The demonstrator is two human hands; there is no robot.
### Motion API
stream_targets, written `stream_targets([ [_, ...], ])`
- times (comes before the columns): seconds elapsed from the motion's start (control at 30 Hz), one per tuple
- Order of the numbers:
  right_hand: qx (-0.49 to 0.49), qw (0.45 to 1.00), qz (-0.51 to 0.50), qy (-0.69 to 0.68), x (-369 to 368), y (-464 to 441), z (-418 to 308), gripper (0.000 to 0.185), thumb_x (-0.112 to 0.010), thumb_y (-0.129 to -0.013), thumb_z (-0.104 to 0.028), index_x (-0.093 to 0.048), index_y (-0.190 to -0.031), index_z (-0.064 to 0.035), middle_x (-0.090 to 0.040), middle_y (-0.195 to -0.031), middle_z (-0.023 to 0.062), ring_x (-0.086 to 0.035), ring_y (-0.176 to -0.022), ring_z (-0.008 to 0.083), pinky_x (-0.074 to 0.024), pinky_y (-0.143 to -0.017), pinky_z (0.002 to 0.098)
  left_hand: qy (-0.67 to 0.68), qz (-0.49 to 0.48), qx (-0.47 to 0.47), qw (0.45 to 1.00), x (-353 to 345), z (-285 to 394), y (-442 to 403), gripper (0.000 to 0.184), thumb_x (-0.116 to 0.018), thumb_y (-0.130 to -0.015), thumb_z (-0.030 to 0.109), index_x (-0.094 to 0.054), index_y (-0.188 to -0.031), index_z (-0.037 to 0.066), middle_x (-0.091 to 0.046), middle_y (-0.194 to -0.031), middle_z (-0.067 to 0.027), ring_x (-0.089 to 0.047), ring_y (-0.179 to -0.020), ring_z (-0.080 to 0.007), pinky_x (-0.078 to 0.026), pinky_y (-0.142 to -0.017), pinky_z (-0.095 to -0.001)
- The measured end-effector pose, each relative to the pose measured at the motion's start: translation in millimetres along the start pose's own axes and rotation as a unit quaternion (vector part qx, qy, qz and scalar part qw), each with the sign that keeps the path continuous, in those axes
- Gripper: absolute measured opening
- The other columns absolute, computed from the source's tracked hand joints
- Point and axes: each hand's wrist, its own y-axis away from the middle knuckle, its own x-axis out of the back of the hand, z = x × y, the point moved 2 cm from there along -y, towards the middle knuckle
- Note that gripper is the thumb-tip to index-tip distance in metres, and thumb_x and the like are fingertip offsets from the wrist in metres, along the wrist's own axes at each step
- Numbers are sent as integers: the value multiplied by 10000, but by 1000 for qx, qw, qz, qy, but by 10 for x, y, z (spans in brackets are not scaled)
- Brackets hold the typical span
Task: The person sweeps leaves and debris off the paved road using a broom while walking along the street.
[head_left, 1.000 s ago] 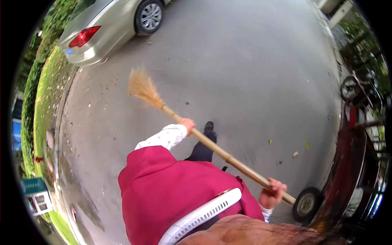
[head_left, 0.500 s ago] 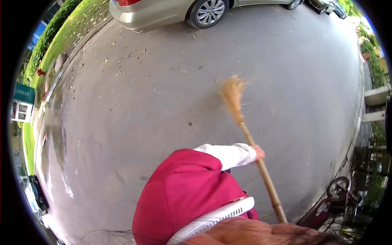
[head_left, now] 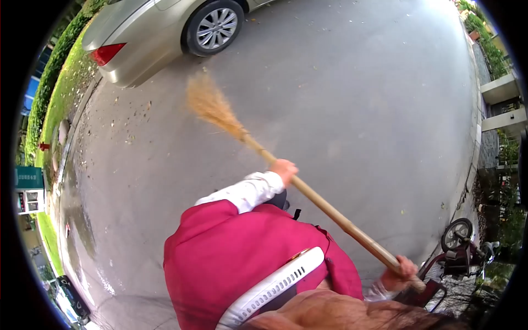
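A broom with a long bamboo handle (head_left: 341, 221) runs diagonally across the head view. Its straw bristles (head_left: 209, 103) point to the upper left, blurred, over the grey pavement close to the car's rear wheel. My left hand (head_left: 285, 171), coming out of a white sleeve, is wrapped round the handle a little below the bristles. Lower right, my right hand (head_left: 403, 273) grips the handle near its end. A crimson vest (head_left: 242, 247) covers my torso, and a white slotted band (head_left: 275, 289) curves around my neck.
A beige car (head_left: 146, 38) stands at the top left. Dry leaves (head_left: 116, 118) lie scattered along the left curb, beside a wet patch (head_left: 82, 234). A two-wheeler (head_left: 459, 256) stands at the right edge, near hedges and gate pillars.
The broom's bristles have swung to the left, and my left hand has moved left and up with the handle. My right hand has come into view. The car appears closer and further left.
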Motion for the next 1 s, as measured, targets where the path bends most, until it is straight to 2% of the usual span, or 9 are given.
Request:
stream_targets([
  [0.17,240,963,29,118,-141,-867,-1300,222,-510,-809,-94,-402,-621,-142,-390,-572,-40,-416,-594,95,-345,-662,240,86,-25,-130,987,-228,1382,-2356,124,-678,-593,137,-602,-691,121,-590,-735,-57,-599,-763,-259,-484,-689,-383],
  [0.2,236,933,-263,69,-5,-1270,-1454,261,-492,-855,-221,-425,-614,-146,-365,-513,-30,-417,-486,111,-372,-513,252,87,-25,-151,984,-322,1492,-2779,115,-672,-620,152,-626,-723,137,-606,-768,-46,-608,-787,-246,-490,-696,-371],
  [0.27,413,849,57,325,-544,-1584,-1004,270,-478,-856,-202,-432,-599,-136,-373,-514,-24,-412,-485,114,-373,-514,263,89,-74,-170,979,-533,1499,-3525,104,-659,-632,148,-634,-733,146,-610,-780,-46,-610,-806,-244,-489,-718,-361],
  [0.4,284,932,32,221,-91,-2802,-622,255,-484,-843,-132,-375,-612,-148,-358,-541,-39,-388,-544,89,-339,-608,246,97,-173,-108,974,-1046,926,-4141,180,-674,-603,127,-627,-775,143,-621,-814,-53,-621,-841,-263,-501,-720,-397],
  [0.43,293,920,212,152,213,-3054,-525,268,-475,-854,-141,-360,-613,-150,-347,-534,-38,-371,-523,87,-334,-585,245,109,-154,-84,978,-1220,623,-4001,183,-667,-588,114,-629,-765,137,-625,-785,-72,-633,-789,-280,-515,-675,-415],
  [0.53,23,992,43,120,465,-3759,583,251,-464,-886,-155,-351,-662,-133,-348,-549,-4,-385,-528,109,-380,-592,268,26,-214,26,976,-1254,-490,-3553,129,-672,-600,179,-635,-718,144,-612,-704,-104,-625,-745,-308,-507,-658,-421],
  [0.67,-93,978,135,126,822,-4393,1288,157,-476,-895,-154,-402,-763,-111,-385,-602,21,-457,-658,181,-454,-756,397,-20,-347,96,933,-707,-1325,-3669,121,-654,-614,181,-637,-729,149,-629,-806,-100,-610,-814,-298,-476,-722,-424],
  [0.83,51,994,67,64,1537,-5630,-44,284,-451,-895,-142,-306,-651,-153,-341,-553,-37,-364,-532,92,-353,-598,279,25,-158,-5,987,-1012,-22,-5632,163,-672,-562,116,-597,-706,103,-586,-753,-89,-588,-790,-292,-462,-696,-414],
  [1.0,233,953,-1,192,1700,-6892,-1791,273,-483,-888,-178,-351,-650,-152,-371,-571,-47,-391,-592,85,-307,-694,272,123,-103,-153,975,-1383,1765,-8316,162,-653,-602,103,-600,-755,108,-593,-768,-77,-593,-800,-286,-446,-722,-411],
])
